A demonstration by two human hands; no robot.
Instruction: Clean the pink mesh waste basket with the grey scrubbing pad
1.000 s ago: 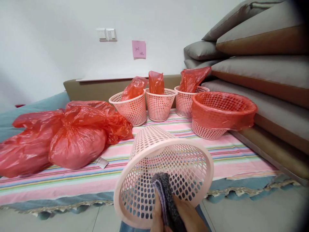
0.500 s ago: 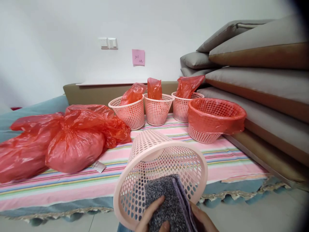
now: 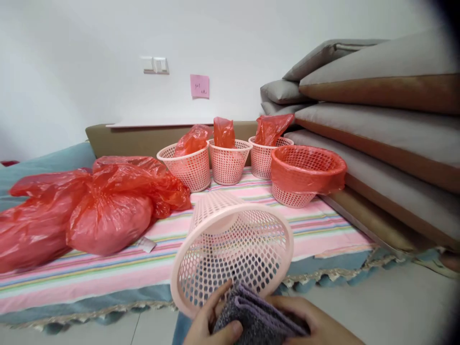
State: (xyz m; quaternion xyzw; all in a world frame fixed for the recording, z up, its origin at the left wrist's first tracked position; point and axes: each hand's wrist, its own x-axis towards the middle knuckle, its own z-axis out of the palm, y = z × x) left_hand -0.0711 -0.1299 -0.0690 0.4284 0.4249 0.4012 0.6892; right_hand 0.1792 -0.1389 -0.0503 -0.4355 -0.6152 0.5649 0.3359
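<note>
A folded dark grey cloth [image 3: 251,314] with purple edging is gripped between my two hands at the bottom of the view. My left hand [image 3: 212,321] pinches its left side, thumb on the front and fingers behind. On the right side, my right hand [image 3: 305,316] wraps around the folds; some of its fingers are hidden. Just beyond the cloth lies a pink perforated plastic basket [image 3: 219,225], tipped on its side with its mouth facing me. Its rim is close to my left fingertips; whether they touch I cannot tell.
Red plastic bags [image 3: 111,220] bulge on the left of the striped cover [image 3: 165,266]. Three pink baskets [image 3: 230,165] with red bags in them stand at the back. A basket lined with a red bag [image 3: 309,177] is beside stacked grey cushions [image 3: 377,129] on the right.
Both hands have drawn the cloth down and back from the basket's mouth, and it is now tilted and bunched more. My right hand shows more. The view has shifted slightly.
</note>
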